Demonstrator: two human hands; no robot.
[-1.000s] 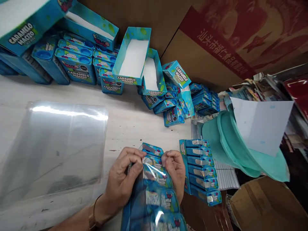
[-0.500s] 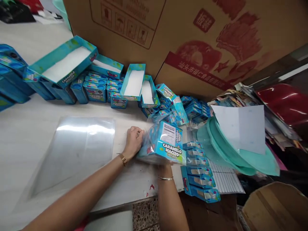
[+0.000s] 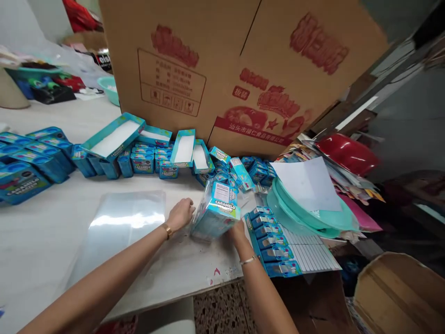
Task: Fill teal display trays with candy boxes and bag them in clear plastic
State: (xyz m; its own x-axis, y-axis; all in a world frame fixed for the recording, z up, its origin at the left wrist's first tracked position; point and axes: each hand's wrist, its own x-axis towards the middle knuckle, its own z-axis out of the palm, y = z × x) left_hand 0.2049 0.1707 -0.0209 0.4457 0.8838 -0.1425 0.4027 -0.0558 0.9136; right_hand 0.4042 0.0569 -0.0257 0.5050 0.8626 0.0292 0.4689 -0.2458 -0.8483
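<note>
A blue "Caramelo Macizo" candy display box [image 3: 222,206] in a clear plastic bag [image 3: 206,227] stands tilted on the table in front of me. My right hand [image 3: 238,230] grips it at the lower right side, the fingers mostly hidden behind it. Just left of the bag is my left hand [image 3: 181,213], its fingers curled closed. What the left fingers hold, if anything, I cannot make out. Flat clear plastic bags [image 3: 128,218] lie stacked on the table left of my left hand.
Blue open trays [image 3: 114,139] with white bottoms rest on several small candy packs [image 3: 143,163] along the back. A large cardboard carton [image 3: 194,102] rises behind them. On the right are a blue tray of packs [image 3: 274,241], a ruled sheet [image 3: 306,250] and turquoise basins [image 3: 295,213] under white paper.
The bagged box has been tipped more upright. My right hand has come out from beneath it to its right side. The head view has shifted, showing more of the back.
</note>
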